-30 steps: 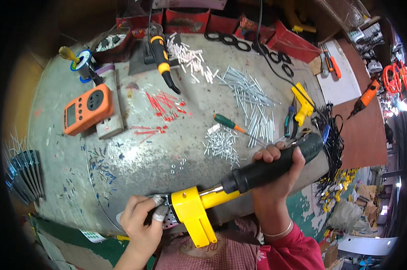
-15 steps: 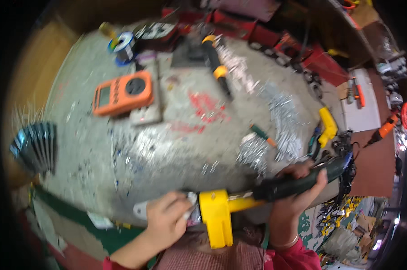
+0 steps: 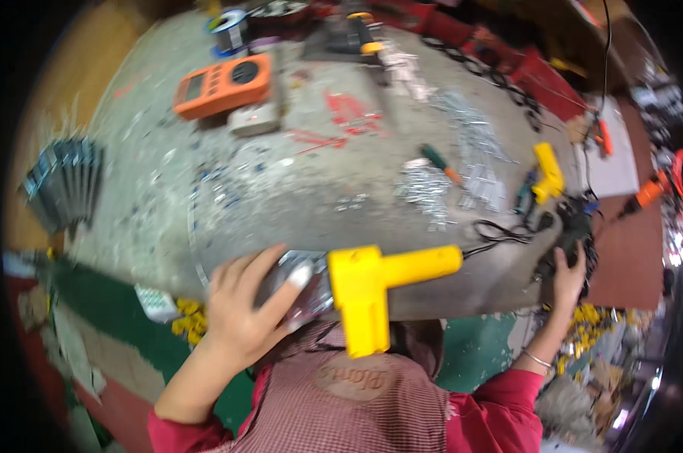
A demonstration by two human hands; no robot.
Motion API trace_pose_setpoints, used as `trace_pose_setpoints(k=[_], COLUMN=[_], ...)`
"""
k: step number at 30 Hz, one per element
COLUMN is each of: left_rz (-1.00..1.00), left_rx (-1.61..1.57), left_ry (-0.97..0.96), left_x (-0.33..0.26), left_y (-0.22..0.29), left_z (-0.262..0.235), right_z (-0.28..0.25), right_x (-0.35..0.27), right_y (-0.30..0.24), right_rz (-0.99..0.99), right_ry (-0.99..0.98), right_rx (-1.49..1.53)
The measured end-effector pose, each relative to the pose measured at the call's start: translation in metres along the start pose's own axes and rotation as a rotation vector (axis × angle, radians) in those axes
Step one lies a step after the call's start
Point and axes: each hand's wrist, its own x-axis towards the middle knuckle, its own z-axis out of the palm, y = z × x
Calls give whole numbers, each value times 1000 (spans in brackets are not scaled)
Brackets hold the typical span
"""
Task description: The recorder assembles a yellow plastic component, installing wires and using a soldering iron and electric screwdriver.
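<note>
Left grip (image 3: 247, 302) clasping silvery metal part (image 3: 321, 291) joined to yellow plastic housing (image 3: 362, 279), at desk's (image 3: 432, 291) near edge. Right grip (image 3: 570, 275) wrapped round black power screwdriver (image 3: 578, 228), well right of housing. Beyond housing: red bins (image 3: 541, 84), contents blurred; loose screws (image 3: 426, 189). Black cord (image 3: 500, 234) between housing and screwdriver.

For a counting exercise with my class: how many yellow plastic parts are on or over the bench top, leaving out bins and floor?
2: one yellow part beside the left hand; another yellow part lying beyond the right hand. Others may be hidden.
</note>
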Motion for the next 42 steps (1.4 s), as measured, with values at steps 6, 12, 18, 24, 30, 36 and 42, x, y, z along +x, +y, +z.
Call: trace_pose_setpoints(k=[6, 12, 18, 24, 30, 36, 42], left_rz=[153, 174, -32, -444, -551, -741, -926], left_rx=[163, 53, 111, 72, 287, 603, 445], left_ry=[149, 253, 226, 317, 450, 851, 785], left_x=[-21, -27, -40, -48, -56, -88, -73], left_y=[6, -6, -38, -125, -144, -192, -217], left_z=[-10, -6, -50, -62, -80, -127, -136], right_z=[5, 19, -53, -8, 58, 62, 63], right_x=[6, 20, 69, 73, 90, 60, 68], right_y=[-142, -82, -247, -505, -573, -561, -580], right_rz=[260, 127, -143, -1151, -1288, -1470, -1402], right_ry=[-295, -178, -92, -401, -474, -194, -510], right_rx=[-141, -188, 1309, 430, -69, -85, -70])
